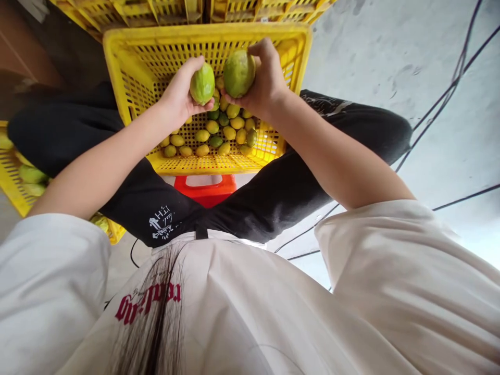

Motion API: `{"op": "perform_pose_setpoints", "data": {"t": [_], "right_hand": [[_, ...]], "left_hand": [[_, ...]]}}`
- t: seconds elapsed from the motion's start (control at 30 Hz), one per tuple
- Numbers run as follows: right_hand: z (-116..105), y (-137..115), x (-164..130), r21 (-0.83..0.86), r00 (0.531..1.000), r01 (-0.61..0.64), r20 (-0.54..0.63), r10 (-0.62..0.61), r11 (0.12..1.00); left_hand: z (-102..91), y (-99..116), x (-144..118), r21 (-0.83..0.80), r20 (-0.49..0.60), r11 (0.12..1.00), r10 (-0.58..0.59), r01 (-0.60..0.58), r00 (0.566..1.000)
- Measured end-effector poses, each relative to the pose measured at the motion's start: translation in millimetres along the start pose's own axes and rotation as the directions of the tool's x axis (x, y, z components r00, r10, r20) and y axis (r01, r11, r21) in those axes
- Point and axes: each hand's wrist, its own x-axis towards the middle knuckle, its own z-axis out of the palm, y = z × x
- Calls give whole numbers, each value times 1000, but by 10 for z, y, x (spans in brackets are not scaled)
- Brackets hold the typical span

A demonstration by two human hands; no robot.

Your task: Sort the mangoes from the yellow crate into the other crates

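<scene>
My left hand (177, 96) grips a green oval fruit (202, 83) above a yellow slatted crate (128, 67). My right hand (265, 78) holds a larger, rounder green fruit (238, 73) right beside it; the two fruits almost touch. Below them, several small yellow-green fruits (213, 136) lie in the crate's bottom. The crate stands between my knees, which are in black trousers.
A second yellow crate (15, 192) with green fruits sits at my left. More yellow crates (175, 10) are stacked behind. A red stool (205, 187) shows under me. Black cables (449, 94) run over the grey concrete floor on the right.
</scene>
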Motion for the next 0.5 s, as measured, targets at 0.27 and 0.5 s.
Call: {"op": "perform_pose_setpoints", "data": {"t": [0.27, 0.5], "right_hand": [[-3, 49, -16, -84, 998, 44, -49, -48, 995], [44, 27, -57, -98, 999, -31, -21, 29, 995]], "left_hand": [[-5, 49, -20, -126, -44, 992, 4, -10, 999], [57, 61, -89, 39, -10, 999, -32, 33, 999]]}}
